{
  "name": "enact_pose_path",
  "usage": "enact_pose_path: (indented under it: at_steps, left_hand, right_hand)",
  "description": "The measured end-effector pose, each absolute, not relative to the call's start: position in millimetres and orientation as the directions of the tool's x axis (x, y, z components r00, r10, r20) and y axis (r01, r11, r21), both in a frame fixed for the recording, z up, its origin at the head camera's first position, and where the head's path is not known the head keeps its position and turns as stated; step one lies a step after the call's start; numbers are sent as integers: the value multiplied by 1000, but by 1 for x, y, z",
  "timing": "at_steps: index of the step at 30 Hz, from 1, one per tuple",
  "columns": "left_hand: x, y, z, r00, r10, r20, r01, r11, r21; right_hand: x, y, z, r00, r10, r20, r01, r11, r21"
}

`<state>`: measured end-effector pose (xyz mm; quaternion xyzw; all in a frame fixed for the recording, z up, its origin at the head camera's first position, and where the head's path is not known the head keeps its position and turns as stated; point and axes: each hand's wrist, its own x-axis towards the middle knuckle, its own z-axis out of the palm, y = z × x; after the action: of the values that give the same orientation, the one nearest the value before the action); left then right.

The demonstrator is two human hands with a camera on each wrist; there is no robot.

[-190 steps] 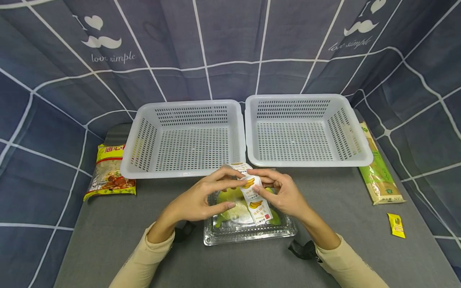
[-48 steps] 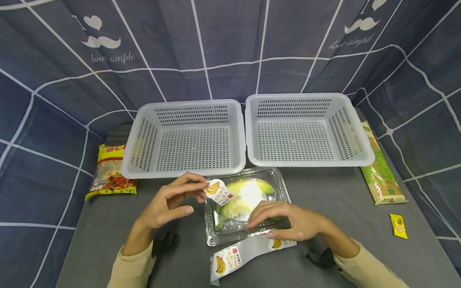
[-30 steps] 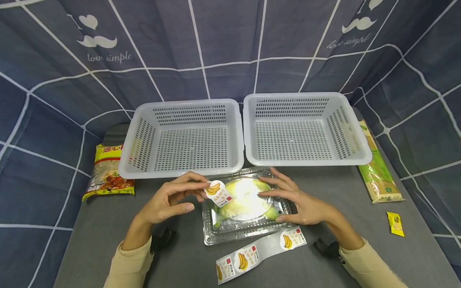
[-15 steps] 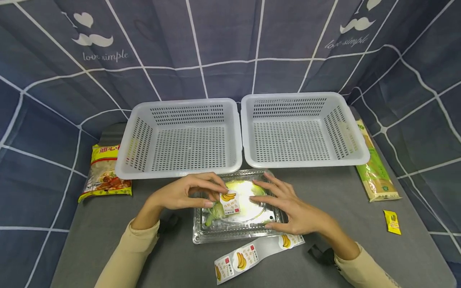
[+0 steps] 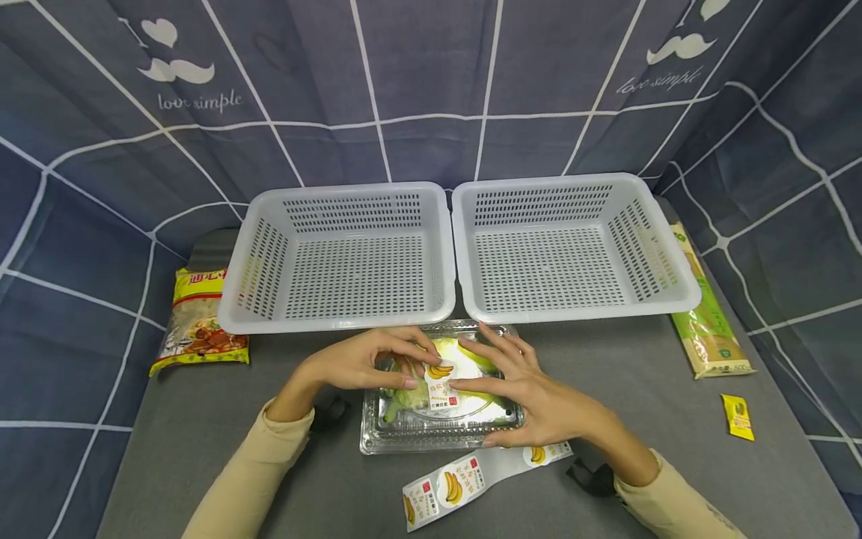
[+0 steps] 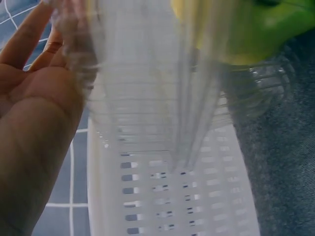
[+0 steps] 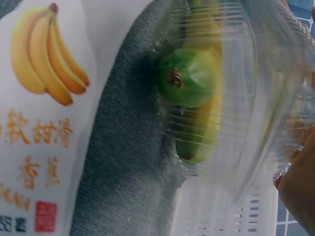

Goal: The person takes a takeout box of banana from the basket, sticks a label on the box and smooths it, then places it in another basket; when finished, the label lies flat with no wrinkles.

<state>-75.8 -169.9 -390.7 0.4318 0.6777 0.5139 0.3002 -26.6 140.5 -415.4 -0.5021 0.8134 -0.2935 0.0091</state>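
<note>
A clear plastic clamshell box with green and yellow produce inside lies in front of the baskets. Over its lid is a white label printed with bananas. My left hand touches the label's upper edge with a fingertip, its thumb apart from the label. From the other side my right hand spreads over the lid, one fingertip at the label's right edge and the thumb near the box's front edge. Whether the label sticks to the lid cannot be told. Nearer me lies a strip of banana labels.
Two white perforated baskets stand behind the box. A yellow and red food bag is at the left, a long green and tan packet at the right, with a small yellow sachet nearer me.
The label strip has gone from my hands to the table. My left hand has carried one label rightward over the lid, and my right hand has come to the label's edge.
</note>
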Motion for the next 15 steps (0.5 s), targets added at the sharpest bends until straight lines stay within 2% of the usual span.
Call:
enact_pose_path:
  at_steps: [15]
  left_hand:
    - [-74,-169,-394,-451,892,27,280,113,953]
  right_hand:
    - [-26,138,-421,-494,-834,246,-819,351,-453]
